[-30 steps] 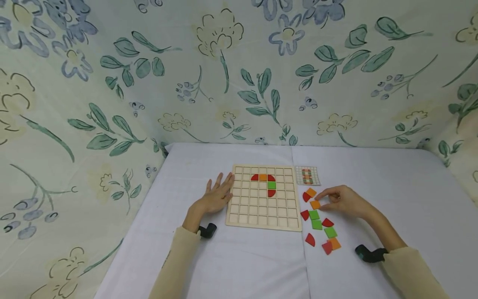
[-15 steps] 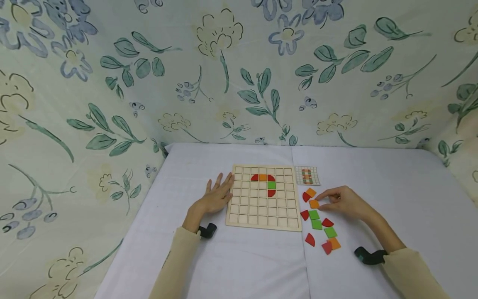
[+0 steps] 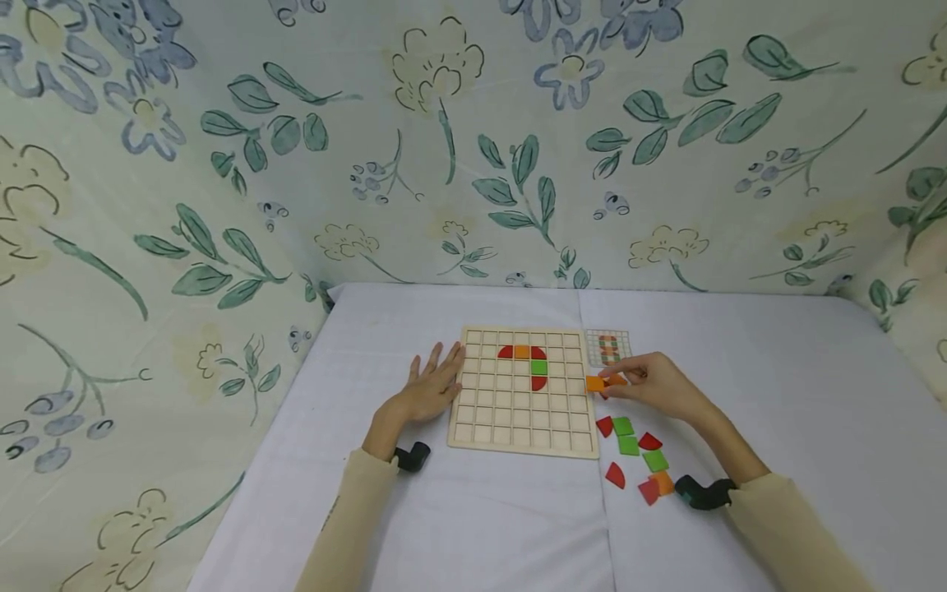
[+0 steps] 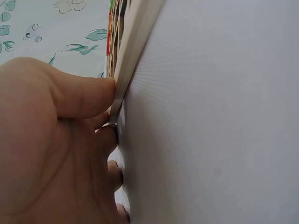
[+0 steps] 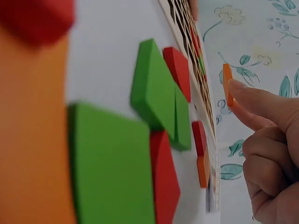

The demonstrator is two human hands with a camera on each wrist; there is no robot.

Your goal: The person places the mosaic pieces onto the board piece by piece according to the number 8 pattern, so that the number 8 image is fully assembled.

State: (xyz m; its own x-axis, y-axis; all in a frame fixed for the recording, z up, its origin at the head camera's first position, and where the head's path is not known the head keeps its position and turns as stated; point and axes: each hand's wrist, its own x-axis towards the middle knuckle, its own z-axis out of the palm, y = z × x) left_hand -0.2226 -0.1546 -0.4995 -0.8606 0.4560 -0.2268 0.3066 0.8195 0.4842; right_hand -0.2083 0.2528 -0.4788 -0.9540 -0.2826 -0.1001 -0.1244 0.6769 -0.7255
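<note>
My right hand (image 3: 657,385) pinches an orange square tile (image 5: 227,84) between thumb and forefinger, lifted at the right edge of the wooden grid board (image 3: 488,419). In the right wrist view its other fingers are curled in. Spread fingers of my left hand (image 3: 427,390) rest against the board's left edge; the left wrist view has the thumb on the board's side. Set in the board's cells are red quarter-round tiles (image 3: 538,383), an orange square (image 3: 521,352) and a green square (image 3: 539,367). Beneath the right hand, a red and an orange tile are partly hidden.
Right of the board lie loose green squares (image 3: 655,460), red quarter-rounds (image 3: 615,474) and an orange square (image 3: 665,483). A small pattern card (image 3: 608,349) lies at the board's upper right corner. White cloth (image 3: 473,526) covers the table, with a floral curtain (image 3: 473,164) behind.
My right hand has picked the orange square tile up from the cloth and carried it left and slightly away, to the board's right edge. The left hand has stayed in place.
</note>
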